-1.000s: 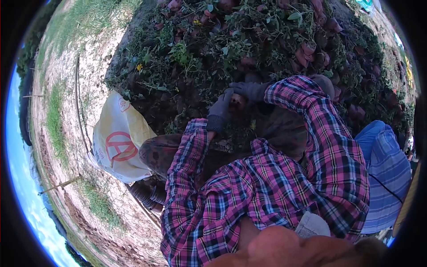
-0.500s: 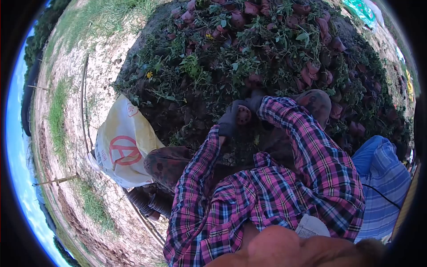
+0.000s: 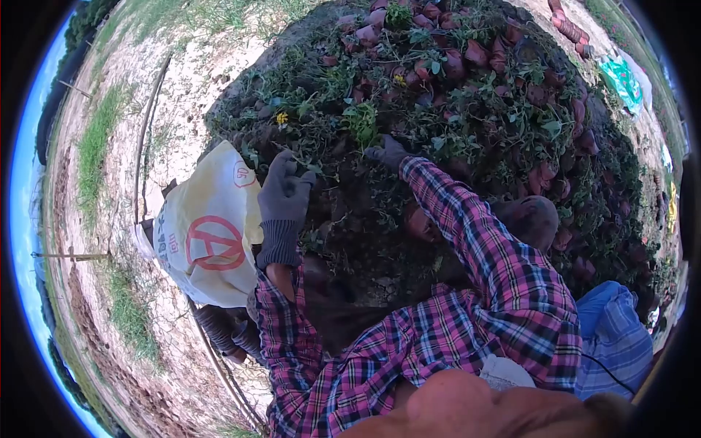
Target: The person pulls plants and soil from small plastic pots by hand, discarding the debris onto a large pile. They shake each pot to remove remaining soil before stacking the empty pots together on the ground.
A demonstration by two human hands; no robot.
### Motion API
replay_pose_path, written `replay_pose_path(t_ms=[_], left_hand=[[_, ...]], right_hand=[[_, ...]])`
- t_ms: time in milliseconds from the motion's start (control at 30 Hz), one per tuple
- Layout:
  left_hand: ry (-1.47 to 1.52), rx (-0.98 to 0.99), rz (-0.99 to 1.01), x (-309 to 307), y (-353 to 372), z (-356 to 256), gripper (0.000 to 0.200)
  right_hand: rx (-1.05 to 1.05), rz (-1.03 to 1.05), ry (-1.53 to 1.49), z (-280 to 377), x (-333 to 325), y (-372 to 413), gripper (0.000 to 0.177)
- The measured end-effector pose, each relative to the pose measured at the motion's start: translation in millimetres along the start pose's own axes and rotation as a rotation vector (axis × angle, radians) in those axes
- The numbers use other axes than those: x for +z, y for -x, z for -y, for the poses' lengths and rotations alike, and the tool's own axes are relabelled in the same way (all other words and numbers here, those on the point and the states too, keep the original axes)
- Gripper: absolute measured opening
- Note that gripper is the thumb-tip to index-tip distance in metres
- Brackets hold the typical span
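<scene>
Left hand: our left hand (image 3: 285,191) wears a grey glove, with the fingers spread wide and nothing gripped, palm down over dark soil.
Sack: a pale sack (image 3: 208,241) with a red circle mark lies just beside that hand, on its outer side. The glove's edge meets the sack's rim, but we cannot tell whether they touch.
Right hand: our right hand (image 3: 387,151), also gloved, is stretched further out than the left. Its fingers are half lost among leaves, so we cannot tell whether it is closed on anything.
Vines: the vines (image 3: 365,117) form a green tangle around and beyond the right hand, with 1 yellow flower (image 3: 282,117) ahead of the left hand.
Sweet potatoes: reddish sweet potatoes (image 3: 475,52) lie scattered through the heap, well past both hands.
Sleeves: the 2 sleeves (image 3: 504,270) are pink and blue plaid.
Outer edge: a blue cloth (image 3: 613,328) lies at our right, and bare sandy ground (image 3: 182,95) lies past the sack.
</scene>
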State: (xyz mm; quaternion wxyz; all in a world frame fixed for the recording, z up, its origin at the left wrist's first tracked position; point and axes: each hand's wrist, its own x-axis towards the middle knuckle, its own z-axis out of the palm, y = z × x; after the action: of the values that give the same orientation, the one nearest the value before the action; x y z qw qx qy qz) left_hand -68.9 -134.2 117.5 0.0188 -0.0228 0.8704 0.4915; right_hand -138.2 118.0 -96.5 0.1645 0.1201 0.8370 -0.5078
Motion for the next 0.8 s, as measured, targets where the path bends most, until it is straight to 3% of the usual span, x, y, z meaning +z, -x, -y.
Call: replay_pose_path(t_ms=[33,133,167,267,300,400,500,600,667,733,767,800], left_hand=[[-0.008,0.033,0.029,-0.6,1.6,3.5,0.052],[-0.354,0.167,-0.029,-0.9,2.8,29.1,0.056],[-0.443,0.138,-0.016,-2.9,6.0,30.3,0.054],[-0.473,0.172,0.033,-4.3,6.1,35.6,0.051],[-0.494,0.157,0.058,-4.4,5.9,32.3,0.051],[-0.528,0.143,0.103,1.6,4.8,25.9,0.050],[-0.531,0.128,0.141,5.5,5.4,25.1,0.049],[-0.563,0.084,0.197,8.6,4.5,23.7,0.049],[-0.612,0.062,0.235,10.0,2.2,19.1,0.048],[-0.585,0.046,0.233,11.8,-1.6,21.4,0.048],[-0.583,0.009,0.243,12.0,-3.5,14.6,0.049],[-0.579,-0.034,0.250,10.3,-3.0,13.4,0.049]], right_hand=[[0.011,-0.049,-0.176,4.5,12.1,-13.9,0.087],[0.029,-0.231,-0.183,29.8,33.9,-30.4,0.083],[0.106,-0.269,0.097,-0.7,60.3,-73.2,0.068],[0.112,-0.100,0.390,-2.2,82.7,-111.6,0.054],[0.186,-0.061,0.342,52.9,65.0,-72.3,0.047],[-0.044,-0.135,0.435,57.7,75.4,-98.5,0.046],[-0.214,-0.176,0.377,105.6,68.5,-96.4,0.046],[-0.231,-0.133,0.370,184.8,56.7,-92.7,0.043],[-0.328,-0.236,0.075,209.9,66.2,-113.7,0.045],[-0.394,-0.224,0.113,266.3,65.7,-118.1,0.048],[-0.543,-0.364,0.031,287.8,68.7,-121.6,0.048],[-0.654,-0.360,-0.082,338.6,56.8,-104.2,0.046]])
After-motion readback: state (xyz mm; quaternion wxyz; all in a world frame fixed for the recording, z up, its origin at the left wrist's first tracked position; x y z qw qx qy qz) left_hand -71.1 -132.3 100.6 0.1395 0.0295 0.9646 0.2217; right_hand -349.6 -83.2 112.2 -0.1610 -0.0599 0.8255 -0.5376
